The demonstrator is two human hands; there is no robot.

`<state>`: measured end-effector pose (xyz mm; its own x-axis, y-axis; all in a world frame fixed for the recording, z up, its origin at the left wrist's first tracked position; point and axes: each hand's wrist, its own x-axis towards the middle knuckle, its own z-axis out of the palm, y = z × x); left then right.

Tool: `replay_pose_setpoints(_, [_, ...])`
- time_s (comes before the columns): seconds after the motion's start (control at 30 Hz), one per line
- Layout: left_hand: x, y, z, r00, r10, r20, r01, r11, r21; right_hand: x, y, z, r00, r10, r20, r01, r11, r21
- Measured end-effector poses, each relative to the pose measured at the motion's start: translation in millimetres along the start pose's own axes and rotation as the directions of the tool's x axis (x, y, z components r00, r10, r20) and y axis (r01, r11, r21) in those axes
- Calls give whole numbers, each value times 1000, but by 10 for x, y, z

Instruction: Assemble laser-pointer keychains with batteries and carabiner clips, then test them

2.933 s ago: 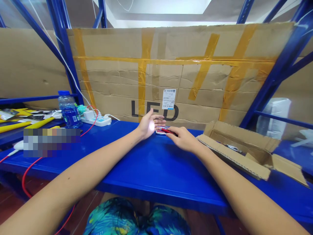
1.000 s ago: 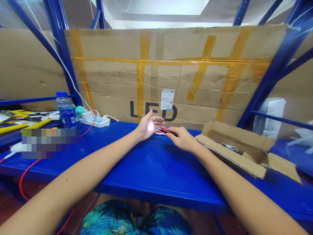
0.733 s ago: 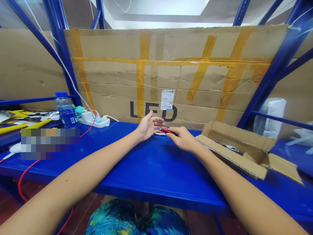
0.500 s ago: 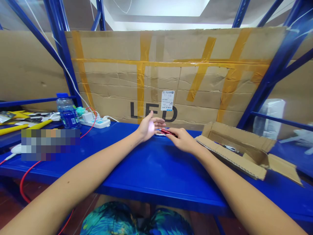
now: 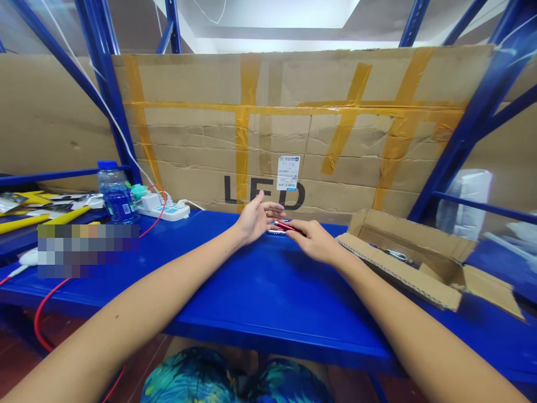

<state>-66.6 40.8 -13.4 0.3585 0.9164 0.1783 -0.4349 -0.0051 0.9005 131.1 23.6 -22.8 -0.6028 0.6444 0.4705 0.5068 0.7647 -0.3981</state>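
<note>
Near the back of the blue table, my right hand (image 5: 312, 239) is closed around a red pen (image 5: 284, 226), whose silver end points left toward my other hand. My left hand (image 5: 255, 219) is open, palm turned to the right, thumb up and fingers reaching behind the pen's end. Just below the red pen lie other slim pens (image 5: 276, 232) on the table, partly hidden by both hands; I cannot tell how many. To the right stands an open cardboard box (image 5: 403, 268) with a shiny metal item (image 5: 396, 255) inside.
A large taped cardboard sheet (image 5: 201, 151) backs the blue table (image 5: 260, 296). On the left are a plastic bottle (image 5: 117, 193), a white power strip (image 5: 172, 210), a red cable (image 5: 46, 296) and yellow-handled items (image 5: 42, 221). Blue rack posts (image 5: 453, 134) rise at both sides.
Both hands stay almost where they were, the right still on the red pen. The bright spot on my left palm has gone. The view has shifted very slightly.
</note>
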Motion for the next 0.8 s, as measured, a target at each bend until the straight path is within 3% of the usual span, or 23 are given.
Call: replay_pose_setpoints(0.8, [14,-17,-24,1000,22,0,-22,1000,13,-2,-47,-11,1000,-8,9,8,1000,-1])
